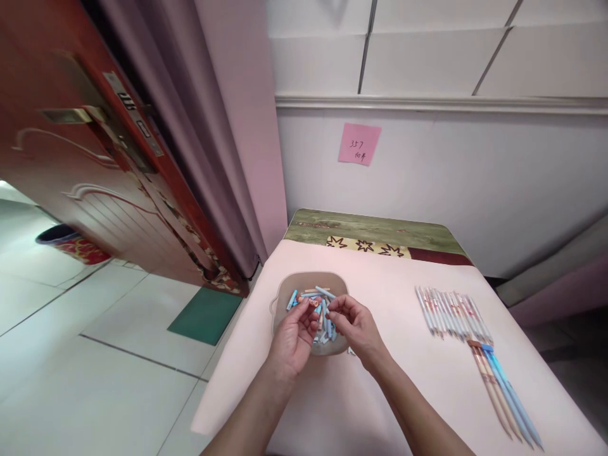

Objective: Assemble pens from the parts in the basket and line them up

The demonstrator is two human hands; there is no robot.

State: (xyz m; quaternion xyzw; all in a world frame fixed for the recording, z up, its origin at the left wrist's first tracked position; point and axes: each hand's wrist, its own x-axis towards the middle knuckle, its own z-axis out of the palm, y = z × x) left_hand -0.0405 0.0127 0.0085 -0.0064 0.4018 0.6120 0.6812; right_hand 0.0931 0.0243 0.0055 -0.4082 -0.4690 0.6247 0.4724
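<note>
Over a beige plastic bin (284,288), my left hand (295,339) is closed with small orange-brown pen parts (314,303) between thumb and fingers. They look like short tubes or caps. My right hand (356,326) is just beside it, thumb and fingertips pinched together over the bin's right side. Whatever those fingertips hold is too small to make out. Inside the bin lie many loose light blue pen parts (292,299) and some orange ones, partly hidden by my hands.
A row of whitish pen pieces (453,313) lies at the table's right. Below it, brown pens (491,392) and blue pens (515,396) with clips lie side by side. The pale tablecloth (380,272) stops short of the green far edge. A red door (156,158) stands left.
</note>
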